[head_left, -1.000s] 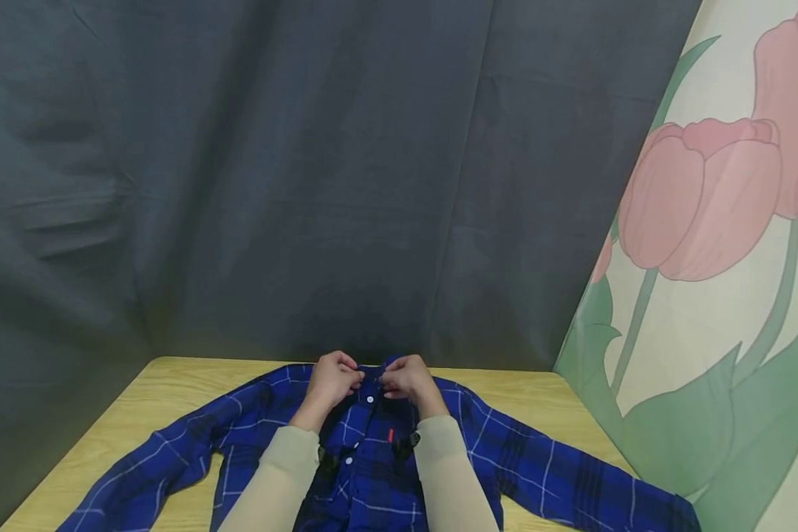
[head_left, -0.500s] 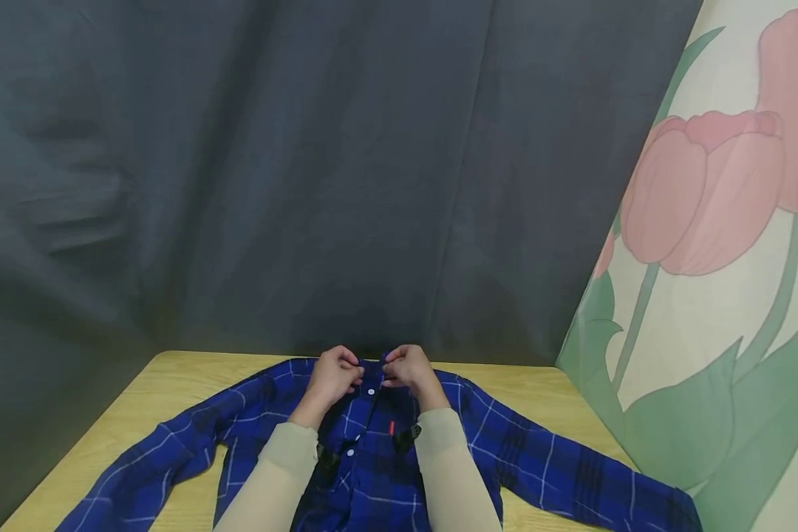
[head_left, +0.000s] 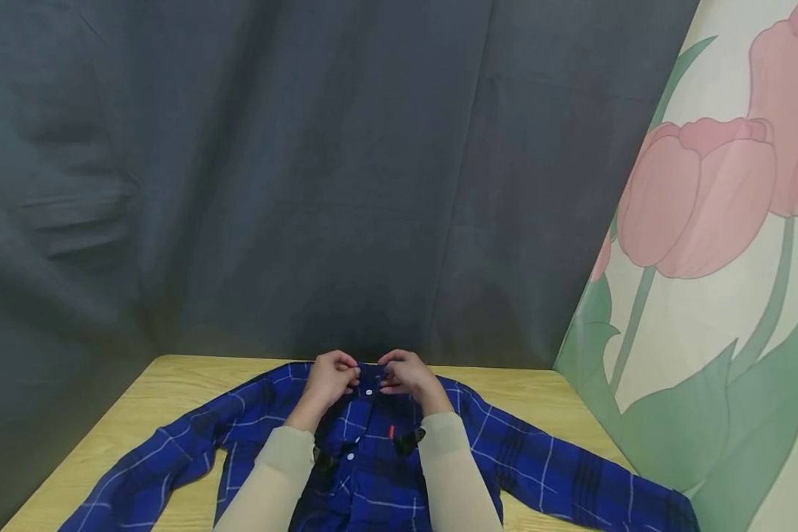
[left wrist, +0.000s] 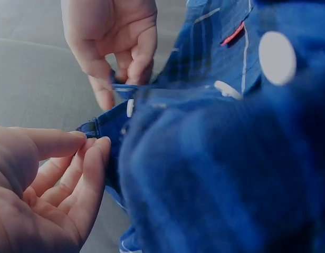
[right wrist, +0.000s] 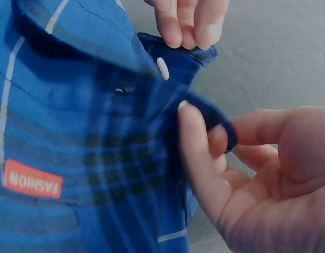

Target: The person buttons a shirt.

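A blue plaid long-sleeved shirt (head_left: 386, 488) lies front up, its collar toward the far table edge. My left hand (head_left: 328, 383) pinches the tip of the collar band (left wrist: 114, 122) between thumb and fingers, beside a white button (left wrist: 131, 108). Across from it, my right hand (head_left: 411, 378) holds the other front edge of the collar (right wrist: 207, 113), thumb on the near face and fingers behind the cloth. The two collar ends are apart, with a small gap between the hands. Farther down the placket, another white button (head_left: 350, 457) shows. A red label (right wrist: 33, 179) marks the chest.
The shirt's sleeves spread out left and right over the light wooden table (head_left: 193, 384). A dark grey curtain (head_left: 306, 185) hangs right behind the table. To the right stands a wall panel (head_left: 678, 318) painted with pink tulips.
Both hands stay at the collar. My right hand has shifted slightly right, its index finger lifting and straightening, and the gap between the hands has widened a little.
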The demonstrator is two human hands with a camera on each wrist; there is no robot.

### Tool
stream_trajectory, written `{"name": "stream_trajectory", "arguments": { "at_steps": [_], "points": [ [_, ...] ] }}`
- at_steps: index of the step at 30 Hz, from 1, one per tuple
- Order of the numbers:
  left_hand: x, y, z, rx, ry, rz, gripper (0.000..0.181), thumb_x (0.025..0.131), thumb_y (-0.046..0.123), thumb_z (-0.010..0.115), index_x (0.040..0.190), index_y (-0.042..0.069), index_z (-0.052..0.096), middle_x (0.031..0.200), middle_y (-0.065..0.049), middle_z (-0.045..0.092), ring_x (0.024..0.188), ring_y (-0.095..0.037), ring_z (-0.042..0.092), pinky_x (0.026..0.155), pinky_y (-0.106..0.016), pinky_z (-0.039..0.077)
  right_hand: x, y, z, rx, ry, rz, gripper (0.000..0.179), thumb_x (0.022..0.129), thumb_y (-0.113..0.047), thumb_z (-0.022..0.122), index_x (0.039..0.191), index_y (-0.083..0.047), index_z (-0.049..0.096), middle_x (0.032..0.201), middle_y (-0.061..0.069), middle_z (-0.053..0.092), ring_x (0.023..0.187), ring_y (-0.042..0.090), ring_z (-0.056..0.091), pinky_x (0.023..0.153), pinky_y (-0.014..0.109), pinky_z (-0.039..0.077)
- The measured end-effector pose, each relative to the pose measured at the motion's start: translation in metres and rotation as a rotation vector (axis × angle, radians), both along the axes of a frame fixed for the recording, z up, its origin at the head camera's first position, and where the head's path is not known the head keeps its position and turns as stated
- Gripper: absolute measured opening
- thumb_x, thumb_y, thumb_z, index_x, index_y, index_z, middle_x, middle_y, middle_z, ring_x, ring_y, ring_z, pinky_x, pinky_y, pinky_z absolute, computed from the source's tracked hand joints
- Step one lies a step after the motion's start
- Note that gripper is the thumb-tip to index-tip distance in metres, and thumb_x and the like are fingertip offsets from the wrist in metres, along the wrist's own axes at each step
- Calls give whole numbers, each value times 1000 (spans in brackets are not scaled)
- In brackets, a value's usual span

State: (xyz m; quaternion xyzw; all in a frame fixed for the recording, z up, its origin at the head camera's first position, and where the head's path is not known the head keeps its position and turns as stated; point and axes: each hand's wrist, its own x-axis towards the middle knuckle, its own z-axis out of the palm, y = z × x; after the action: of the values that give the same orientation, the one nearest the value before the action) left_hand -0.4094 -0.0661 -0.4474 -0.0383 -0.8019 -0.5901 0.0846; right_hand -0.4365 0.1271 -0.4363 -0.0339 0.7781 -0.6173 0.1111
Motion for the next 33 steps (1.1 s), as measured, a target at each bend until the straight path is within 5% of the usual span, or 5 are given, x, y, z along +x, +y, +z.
{"name": "stream_trajectory", "arguments": {
  "at_steps": [9,12,21,26,33],
  "points": [
    [1,-7,-5,13,-4,-7,6,96,-2,74,101,-5,74,91,-20,80,73,-19,76,63,-31,64,3,7,-5,148,78,52,39,94,7,62,133,8,61,81,11,70,80,22,78,80,44,69],
    [2,-6,-4,-10,-16,-25,5,98,0,74,102,-3,74,92,-18,80,74,-18,76,65,-32,65,4,9,-8,193,103,71,32,90,14,67,122,10,67,80,15,72,81,26,79,81,46,69],
    [1,-6,-1,-23,-20,-31,4,99,2,73,102,-1,75,94,-17,80,76,-18,76,67,-33,66,-1,17,-7,272,304,127,19,96,12,70,113,4,74,98,22,80,87,21,76,80,42,69],
    [-1,-7,-3,-28,-25,-25,4,99,2,74,102,0,75,93,-15,80,74,-16,75,67,-32,66,-3,19,-5,289,286,120,10,105,-7,70,111,0,74,90,12,74,77,15,70,70,37,68],
    [-2,-9,-2,-23,-20,-29,4,98,2,74,102,0,74,92,-16,80,74,-16,75,66,-33,66,-5,16,-4,214,167,125,27,114,-26,56,111,0,63,84,11,76,65,13,71,59,31,64]
  ]
}}
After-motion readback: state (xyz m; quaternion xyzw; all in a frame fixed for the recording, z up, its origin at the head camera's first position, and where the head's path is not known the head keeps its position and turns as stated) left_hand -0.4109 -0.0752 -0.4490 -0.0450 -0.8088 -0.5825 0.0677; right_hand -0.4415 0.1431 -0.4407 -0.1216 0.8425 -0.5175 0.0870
